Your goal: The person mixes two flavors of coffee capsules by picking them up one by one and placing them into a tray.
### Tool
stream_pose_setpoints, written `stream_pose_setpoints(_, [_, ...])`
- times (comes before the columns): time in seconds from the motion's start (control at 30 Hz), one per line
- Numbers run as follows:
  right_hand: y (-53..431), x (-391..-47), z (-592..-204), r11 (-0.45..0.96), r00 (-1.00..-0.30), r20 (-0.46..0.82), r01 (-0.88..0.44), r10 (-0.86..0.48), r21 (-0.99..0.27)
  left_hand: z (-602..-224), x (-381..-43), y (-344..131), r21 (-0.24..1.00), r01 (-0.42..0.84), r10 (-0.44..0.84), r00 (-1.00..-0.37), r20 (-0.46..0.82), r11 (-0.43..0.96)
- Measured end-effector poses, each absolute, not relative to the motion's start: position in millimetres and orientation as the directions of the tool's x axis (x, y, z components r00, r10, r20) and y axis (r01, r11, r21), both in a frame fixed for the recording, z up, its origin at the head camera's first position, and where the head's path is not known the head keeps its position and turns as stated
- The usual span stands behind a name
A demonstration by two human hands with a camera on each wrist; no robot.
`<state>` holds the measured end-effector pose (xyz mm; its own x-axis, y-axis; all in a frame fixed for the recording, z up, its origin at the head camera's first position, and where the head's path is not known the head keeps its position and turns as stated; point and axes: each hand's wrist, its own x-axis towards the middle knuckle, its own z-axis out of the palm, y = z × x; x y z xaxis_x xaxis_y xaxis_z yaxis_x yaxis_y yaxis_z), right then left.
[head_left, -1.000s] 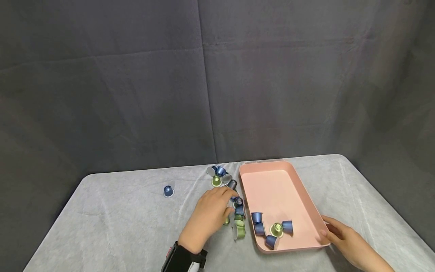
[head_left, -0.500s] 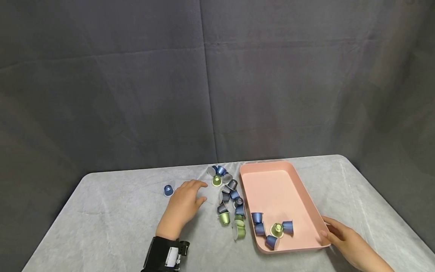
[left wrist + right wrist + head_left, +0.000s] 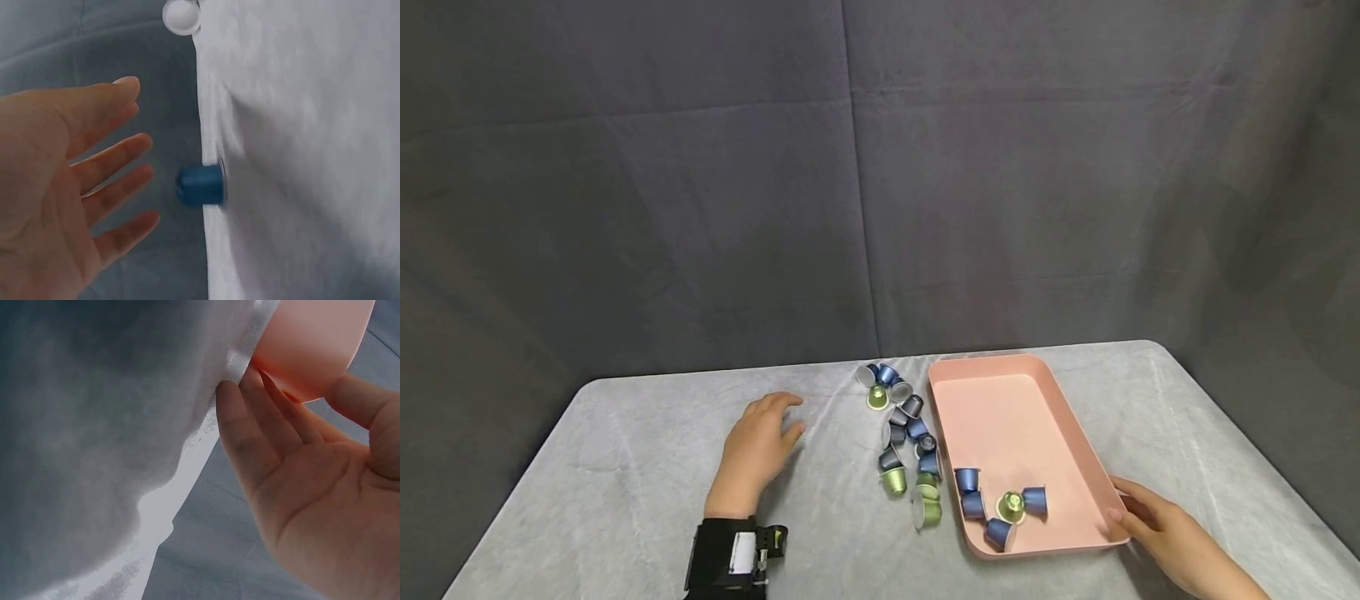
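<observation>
My left hand (image 3: 754, 450) hovers over the left part of the table with its fingers spread and holding nothing. Just beyond its fingertips in the left wrist view stands a blue coffee capsule (image 3: 201, 185); the hand hides this capsule in the head view. My right hand (image 3: 1172, 533) grips the near right corner of a pink tray (image 3: 1067, 533), thumb at the rim and fingers against the outer side. Inside the tray, near its front left, lie several blue capsules (image 3: 1000, 533) and one green capsule (image 3: 1011, 506).
Left of the tray, a loose cluster of capsules runs front to back: green capsules (image 3: 894, 481), dark grey-blue ones (image 3: 895, 434) and blue ones (image 3: 929, 464). A grey cloth (image 3: 625, 500) covers the table, and a dark curtain (image 3: 700, 208) hangs behind it.
My left hand has moved left, from over the capsule cluster to over the lone blue capsule. The right hand and the tray have stayed in place.
</observation>
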<state>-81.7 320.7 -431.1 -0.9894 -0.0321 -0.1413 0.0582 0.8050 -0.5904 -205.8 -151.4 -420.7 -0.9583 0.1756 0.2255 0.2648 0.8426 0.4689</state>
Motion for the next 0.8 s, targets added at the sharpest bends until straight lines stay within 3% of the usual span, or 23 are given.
stream_pose_setpoints(0.47, [321.4, -80.9, -433.9, 0.810, -0.994, -0.104, 0.038, -0.029, -0.585, -437.0, -215.2, -176.2, 0.564, 0.194, 0.138, -0.980, 0.140, 0.802])
stream_pose_setpoints(0.8, [326.1, -81.6, -436.1, 0.796, -0.991, -0.133, 0.054, -0.033, -0.603, -442.3, -216.5, -176.4, 0.582, 0.196, 0.117, -0.979, 0.170, 0.789])
